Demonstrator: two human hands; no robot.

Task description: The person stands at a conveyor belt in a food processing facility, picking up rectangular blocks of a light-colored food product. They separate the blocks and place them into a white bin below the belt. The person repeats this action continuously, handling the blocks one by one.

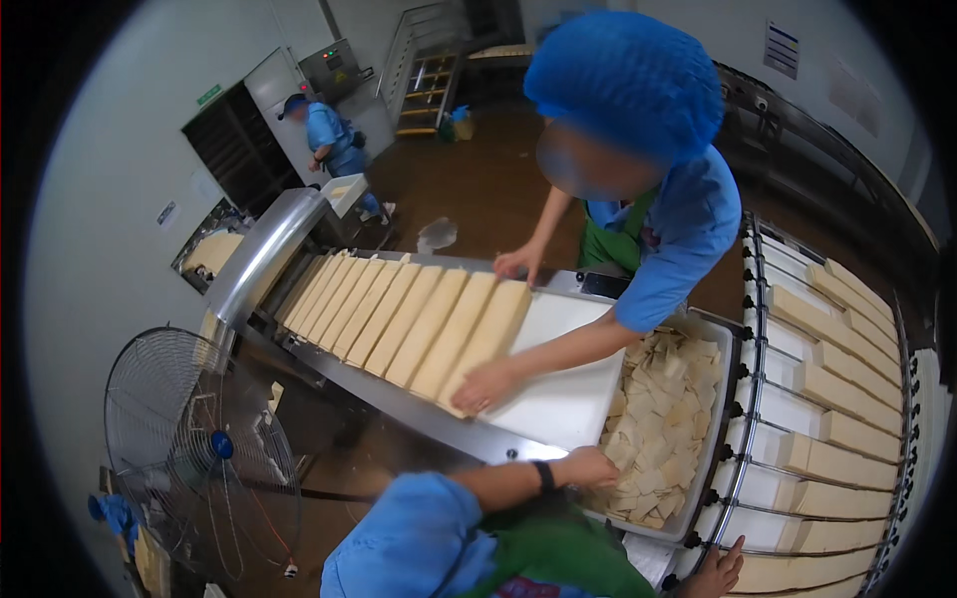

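Left hand [590, 466], black band [543, 476] at the wrist, hangs loosely curled at the left edge of a plastic tub [728, 404]; cannot tell whether it pinches anything. Right hand [716, 570] has its fingers spread, apparently gripping nothing, and seems to rest on the near edge of a rod-crossed conveyor [773, 404], perhaps for balance. Green apron [563, 548] between the arms.

Tub is heaped with flat, pale offcuts [668, 419]; set between the two lines, likely so scraps can be dropped from either side. On the conveyor, pale dough-like blocks [832, 334] lie crosswise, roughly parallel, presumably held in lanes by the rods.

Beyond the left hand: white board [568, 399], then a close row of long strips [409, 314]. Co-worker opposite has a near hand [480, 387] and a far hand [520, 261] at the two ends of the last strip, probably to keep it straight. Row reaches back to a steel hood [269, 249]. Wire-cage fan [204, 444] stands left of it. Farthest: another worker [334, 135] beside a doorway.

Hard to make out: left fingertips blurred; right wrist cut off below; strip ends lost under the hood; whether strips are folded or solid, unclear.
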